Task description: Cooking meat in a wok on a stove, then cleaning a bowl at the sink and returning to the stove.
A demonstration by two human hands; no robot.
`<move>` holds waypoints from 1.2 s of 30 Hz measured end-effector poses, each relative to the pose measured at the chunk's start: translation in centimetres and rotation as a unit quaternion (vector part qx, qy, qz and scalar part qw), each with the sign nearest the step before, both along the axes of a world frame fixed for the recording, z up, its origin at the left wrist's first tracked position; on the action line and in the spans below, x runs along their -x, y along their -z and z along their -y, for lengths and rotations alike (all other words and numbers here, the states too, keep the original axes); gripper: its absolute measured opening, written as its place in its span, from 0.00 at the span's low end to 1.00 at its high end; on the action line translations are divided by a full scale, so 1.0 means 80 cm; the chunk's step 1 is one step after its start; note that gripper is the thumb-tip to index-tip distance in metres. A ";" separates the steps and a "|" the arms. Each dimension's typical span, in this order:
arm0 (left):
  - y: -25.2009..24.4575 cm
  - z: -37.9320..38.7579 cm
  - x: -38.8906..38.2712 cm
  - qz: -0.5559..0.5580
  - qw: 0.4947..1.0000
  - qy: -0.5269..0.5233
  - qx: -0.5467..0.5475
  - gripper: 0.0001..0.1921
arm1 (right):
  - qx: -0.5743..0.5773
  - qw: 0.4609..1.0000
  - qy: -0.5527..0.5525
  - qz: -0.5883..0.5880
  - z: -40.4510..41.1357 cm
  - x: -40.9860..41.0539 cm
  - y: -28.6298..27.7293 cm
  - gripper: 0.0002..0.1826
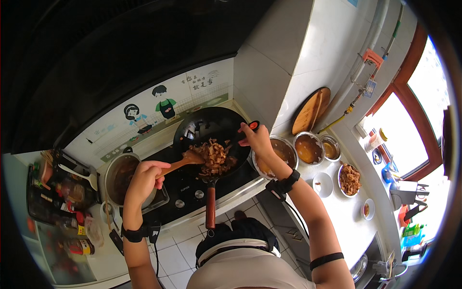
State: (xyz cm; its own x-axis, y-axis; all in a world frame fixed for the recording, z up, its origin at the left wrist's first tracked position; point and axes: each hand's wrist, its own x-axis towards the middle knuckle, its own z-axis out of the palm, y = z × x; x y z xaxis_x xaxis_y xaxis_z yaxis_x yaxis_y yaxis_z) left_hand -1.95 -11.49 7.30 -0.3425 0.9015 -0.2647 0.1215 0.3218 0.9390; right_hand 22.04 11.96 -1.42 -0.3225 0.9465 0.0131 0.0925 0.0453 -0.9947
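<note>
A black wok [191, 124] sits tilted on the cooktop, its wooden handle [210, 207] pointing towards me. Browned, sliced meat [213, 155] is heaped in its lower half. My left hand [147, 176] grips a wooden spatula [180, 164], whose blade rests against the left side of the meat. At the wok's right rim, my right hand [257, 139] is closed around a black handle with a red end [254, 125]. The working end of that utensil is hard to make out against the dark wok.
A pot [108, 173] of dark liquid stands left of the wok. Seasoning bottles [76, 246] crowd the left counter. On the right are metal bowls of liquid [308, 149], a white bowl [322, 185], a plate of browned meat [350, 180] and a leaning wooden cutting board [311, 110]. The range hood [144, 43] hangs above.
</note>
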 end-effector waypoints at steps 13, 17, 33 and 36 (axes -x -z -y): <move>0.032 0.021 0.009 -0.020 0.999 0.038 -0.002 0.15 | 0.017 0.996 0.066 -0.050 0.030 -0.009 -0.005 0.20; 0.047 0.025 0.012 -0.029 0.998 0.057 -0.018 0.13 | 0.026 0.995 0.076 -0.063 0.035 -0.011 -0.010 0.20; 0.080 0.047 0.002 0.052 0.997 -0.025 -0.051 0.14 | 0.028 0.993 0.105 -0.040 0.024 -0.001 -0.014 0.23; 0.087 0.051 -0.007 0.076 0.993 -0.060 -0.062 0.14 | 0.033 0.995 0.092 -0.033 0.021 0.000 -0.025 0.22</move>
